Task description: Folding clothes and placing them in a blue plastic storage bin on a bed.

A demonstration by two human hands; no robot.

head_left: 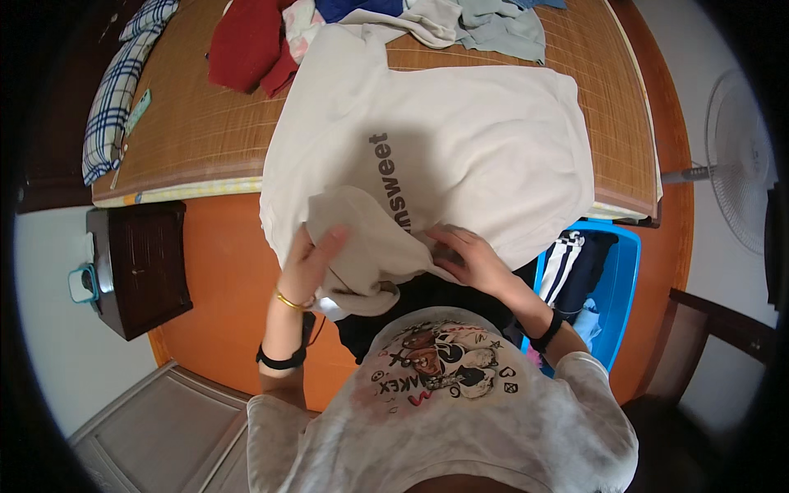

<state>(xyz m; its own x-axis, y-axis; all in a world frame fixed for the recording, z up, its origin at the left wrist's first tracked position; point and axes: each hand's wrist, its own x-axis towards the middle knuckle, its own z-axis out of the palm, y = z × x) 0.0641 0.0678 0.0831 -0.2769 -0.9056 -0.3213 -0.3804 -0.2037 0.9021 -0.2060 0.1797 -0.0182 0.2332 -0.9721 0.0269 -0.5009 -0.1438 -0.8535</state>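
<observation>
A white sweatshirt (pixel 493 142) with dark lettering across it is spread over the near edge of the bed, its lower part hanging toward me. One loose part of it, a sleeve or the hood (pixel 363 240), is folded up between my hands. My left hand (pixel 314 262) holds this part from the left, thumb on top and the other fingers mostly hidden beneath the cloth. From the right, my right hand (pixel 471 259) pinches the narrower end of the same part. Shadow falls over the lettering.
A woven mat (pixel 203 129) covers the bed. Along its far side lie a red garment (pixel 246 49) and a pale grey-green garment (pixel 502 31). A plaid pillow (pixel 111 117) and phone (pixel 138 111) are left. Right are a blue tub (pixel 625 289) of clothes and a fan (pixel 743 160); a dark cabinet (pixel 151 271) stands left.
</observation>
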